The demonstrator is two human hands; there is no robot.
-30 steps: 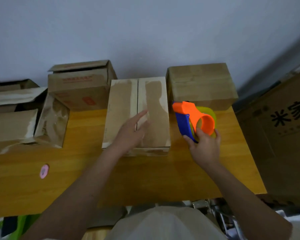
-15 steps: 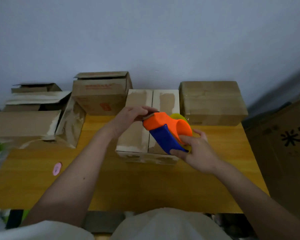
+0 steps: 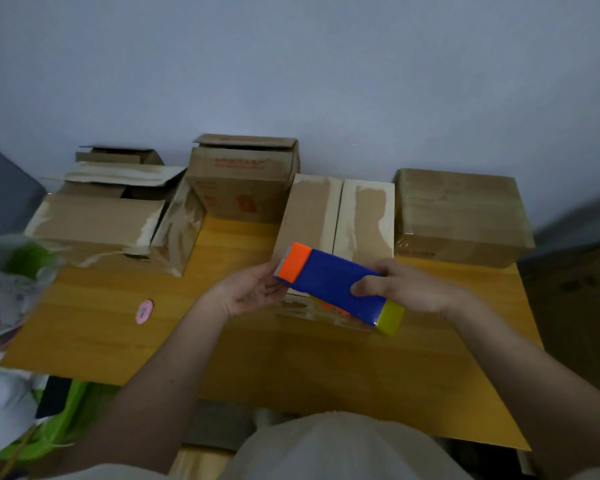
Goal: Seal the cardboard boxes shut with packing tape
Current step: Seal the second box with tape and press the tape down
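Head view, Op A: I'm seeing the tape dispenser (image 3: 329, 285) being lifted off the table (image 3: 94, 327) and turned blue side up at centre frame, in front of the centre box (image 3: 336, 216).

Op B: Hands?

Op A: The right hand (image 3: 409, 289) is clamping its rear; a second ago it was gripping the handle beside the box. The left hand (image 3: 253, 292) is leaving the flaps and cupping under the orange blade end, fingers curled; whether it's pinching tape I cannot tell.

Op B: Meaning?

Op A: I'm guessing the tape end is being freed; the seam is not yet taped.
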